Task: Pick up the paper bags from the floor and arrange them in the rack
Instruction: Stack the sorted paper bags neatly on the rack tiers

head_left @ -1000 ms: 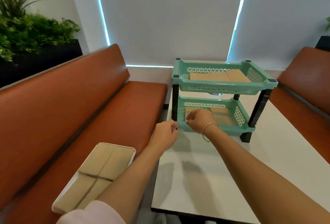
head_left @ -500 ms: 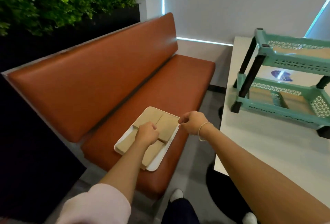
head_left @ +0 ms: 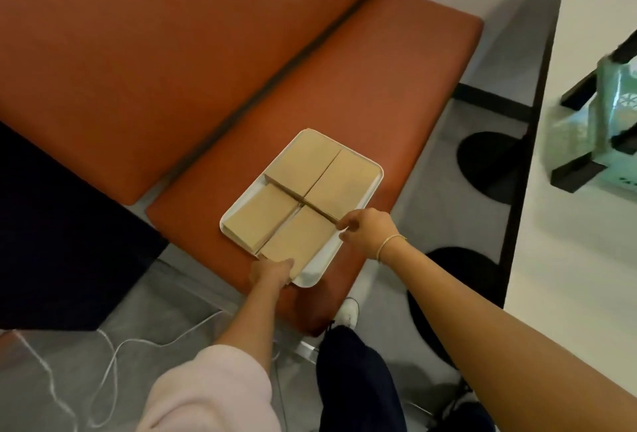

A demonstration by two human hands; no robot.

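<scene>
A white tray (head_left: 374, 174) lies on the orange bench seat (head_left: 362, 87) and holds several stacks of flat brown paper bags (head_left: 306, 162). My left hand (head_left: 270, 271) pinches the near corner of the nearest stack (head_left: 298, 242). My right hand (head_left: 365, 230) pinches that stack's right corner at the tray's right rim. The green rack (head_left: 617, 100) stands blurred at the right edge, on the white table (head_left: 558, 242).
The bench's orange backrest (head_left: 155, 52) rises at the left. Black table bases (head_left: 486, 161) stand on the grey floor between bench and table. A white cable (head_left: 113, 352) trails over the floor at the lower left. My legs and a white shoe (head_left: 348, 314) are below.
My view has swung from the rack on the table down to the tray on the bench. Both hands moved from the rack's lower shelf to the nearest stack of bags.
</scene>
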